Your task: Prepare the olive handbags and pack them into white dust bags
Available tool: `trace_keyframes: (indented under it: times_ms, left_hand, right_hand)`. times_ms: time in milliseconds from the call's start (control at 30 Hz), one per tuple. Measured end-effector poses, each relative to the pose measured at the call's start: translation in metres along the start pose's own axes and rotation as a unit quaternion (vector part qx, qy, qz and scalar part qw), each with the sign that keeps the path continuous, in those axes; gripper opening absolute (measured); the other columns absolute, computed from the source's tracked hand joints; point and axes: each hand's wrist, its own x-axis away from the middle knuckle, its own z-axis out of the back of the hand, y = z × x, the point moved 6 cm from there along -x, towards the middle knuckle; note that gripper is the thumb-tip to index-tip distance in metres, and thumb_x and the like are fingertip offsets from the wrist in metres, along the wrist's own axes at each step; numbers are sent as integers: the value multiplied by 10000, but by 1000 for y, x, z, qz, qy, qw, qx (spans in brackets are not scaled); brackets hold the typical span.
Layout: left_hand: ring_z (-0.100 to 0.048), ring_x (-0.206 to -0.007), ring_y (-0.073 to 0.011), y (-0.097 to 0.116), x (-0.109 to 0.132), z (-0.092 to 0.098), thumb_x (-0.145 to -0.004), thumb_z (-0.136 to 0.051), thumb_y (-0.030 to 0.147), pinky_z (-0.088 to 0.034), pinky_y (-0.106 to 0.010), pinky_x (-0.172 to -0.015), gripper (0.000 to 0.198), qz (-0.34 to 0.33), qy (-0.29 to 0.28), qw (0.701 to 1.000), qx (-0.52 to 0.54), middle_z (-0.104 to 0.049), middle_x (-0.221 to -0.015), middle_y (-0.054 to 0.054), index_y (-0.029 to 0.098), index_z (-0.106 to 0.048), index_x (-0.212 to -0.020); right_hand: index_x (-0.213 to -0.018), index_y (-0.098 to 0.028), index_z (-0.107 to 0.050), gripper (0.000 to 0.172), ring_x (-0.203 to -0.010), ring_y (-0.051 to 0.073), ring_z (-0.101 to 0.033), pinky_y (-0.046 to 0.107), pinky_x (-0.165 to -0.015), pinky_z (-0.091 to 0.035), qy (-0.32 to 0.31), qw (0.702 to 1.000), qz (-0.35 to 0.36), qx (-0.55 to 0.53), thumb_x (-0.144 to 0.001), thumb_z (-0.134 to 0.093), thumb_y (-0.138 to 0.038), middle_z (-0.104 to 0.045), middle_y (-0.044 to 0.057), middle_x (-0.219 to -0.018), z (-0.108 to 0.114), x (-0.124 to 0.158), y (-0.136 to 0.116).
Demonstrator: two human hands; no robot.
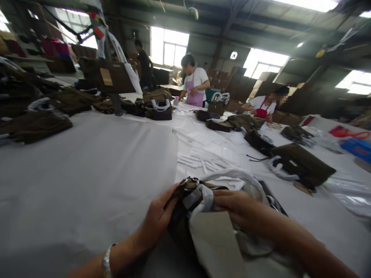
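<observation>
A dark olive handbag (182, 224) is right in front of me at the lower middle, with metal hardware along its top edge and white wrapping around its handle. My left hand (159, 216) grips the bag's left side, thumb toward me and fingers behind the edge. Over the bag's opening, my right hand (236, 204) has its fingers at the white-wrapped handle (205, 197); the fingertips are partly hidden, so what they hold is unclear. A pale blank card (216, 239) hangs in front of the bag, below my right hand.
White paper strips (199, 164) lie beyond the bag on the white-covered table (87, 173). Another olive bag (304, 164) rests at the right, near a blue box (358, 148). More bags (34, 123) are piled at the left, around a post. People in aprons (195, 85) work farther back.
</observation>
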Motion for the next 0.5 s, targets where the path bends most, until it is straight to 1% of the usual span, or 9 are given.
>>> trace_keyframes:
  times_ms: [67,133,167,200,267,333,367,433,500]
  left_hand:
    - [-550,-1325,-266,16,-1,13,-959,-568,236,-415,-456,-1152,492,-43,31,997,-62,-583,-1442,-40,299,-497,-1442]
    - [-510,-1361,-273,54,1,16,-919,-626,203,-391,-460,-1167,592,-164,25,982,-94,-536,-1486,-29,341,-450,-1467]
    - [-515,-1355,-273,78,3,11,-902,-656,205,-405,-443,-1158,617,-229,-24,969,-94,-547,-1476,-24,356,-450,-1464]
    - [-538,-1335,-273,101,6,1,-888,-685,225,-430,-420,-1140,629,-284,-108,949,-87,-577,-1447,-24,360,-460,-1459]
    - [-545,-1329,-289,138,15,-29,-853,-741,312,-434,-398,-1136,691,-317,-332,884,-86,-590,-1434,-37,340,-449,-1478]
    - [-433,-1413,-325,161,20,-56,-823,-763,375,-351,-446,-1183,798,-293,-474,822,-120,-463,-1539,-47,331,-380,-1522]
    - [-357,-1452,-343,166,20,-69,-815,-766,396,-306,-485,-1196,845,-276,-510,802,-142,-372,-1590,-47,341,-335,-1540]
    - [-234,-1487,-384,166,16,-96,-770,-794,450,-255,-573,-1186,965,-255,-560,769,-176,-223,-1643,-63,355,-252,-1563]
    - [-149,-1491,-433,154,14,-123,-660,-853,518,-220,-639,-1167,1148,-253,-592,738,-200,-136,-1658,-119,326,-194,-1580]
  right_hand:
    - [-1296,-316,-653,350,-1185,228,-649,342,-1033,-512,127,987,-80,59,-999,-480,-386,-681,28,-1303,37,58,8]
    - [-1298,-332,-652,401,-1181,287,-653,421,-1018,-527,290,925,-199,142,-963,-495,-486,-662,41,-1333,61,131,23]
    - [-1321,-320,-638,460,-1203,324,-636,469,-1014,-526,327,892,-261,170,-940,-502,-539,-637,61,-1365,60,166,32]
    - [-1358,-307,-609,531,-1215,354,-623,515,-1012,-519,330,870,-322,177,-920,-500,-587,-617,77,-1386,51,196,43]
    - [-1403,-268,-573,661,-1177,385,-642,540,-953,-552,278,859,-416,111,-892,-465,-673,-648,108,-1336,13,236,67]
    - [-1428,-229,-549,717,-1135,361,-673,458,-856,-611,237,862,-447,-21,-910,-390,-699,-666,121,-1307,-30,249,79]
    - [-1449,-229,-522,727,-1140,343,-674,418,-816,-627,230,863,-440,-95,-920,-364,-702,-637,112,-1351,-49,247,79]
    - [-1465,-226,-498,744,-1258,330,-596,410,-915,-590,247,863,-389,-205,-914,-384,-712,-565,99,-1439,-70,229,67]
    - [-1482,-211,-469,749,-1384,322,-465,455,-1094,-452,279,855,-312,-306,-917,-420,-700,-525,106,-1480,-73,204,47]
